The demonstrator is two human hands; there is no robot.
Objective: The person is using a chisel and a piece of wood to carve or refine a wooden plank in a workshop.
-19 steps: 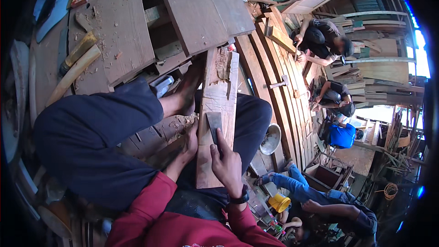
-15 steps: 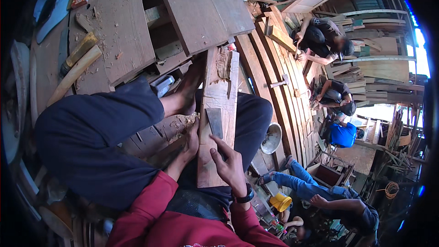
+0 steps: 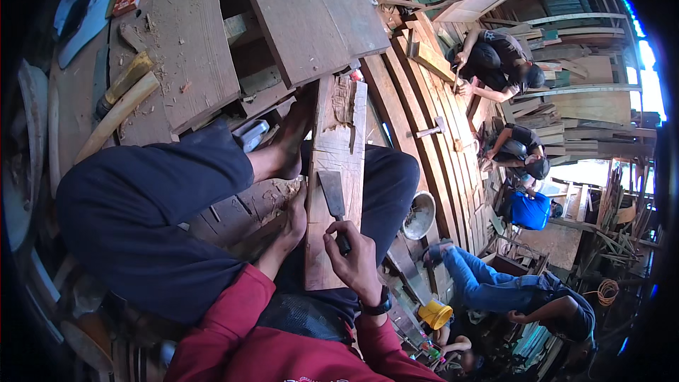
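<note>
A worn board [image 3: 332,155] with a rough recess near its far end lies lengthwise between my legs. A flat metal chisel [image 3: 329,191] rests along it, blade pointing away from me. My right hand [image 3: 352,255] is closed on its dark handle, low on the board. My left hand [image 3: 293,216] holds the board's left edge from the side, its fingers pointing forward and partly hidden. My bare foot [image 3: 286,155] is just left of the board.
Planks [image 3: 177,42] with shavings and tool handles [image 3: 127,113] lie left. A basin [image 3: 419,213], hammer [image 3: 428,129] and yellow bucket [image 3: 435,313] are right. Several co-workers [image 3: 498,64] crouch or sit among timber; one in jeans [image 3: 495,290] is at lower right.
My right hand's fingers have curled in around the chisel handle from a more extended position. The co-worker in jeans at lower right has shifted their legs and arm to the right.
</note>
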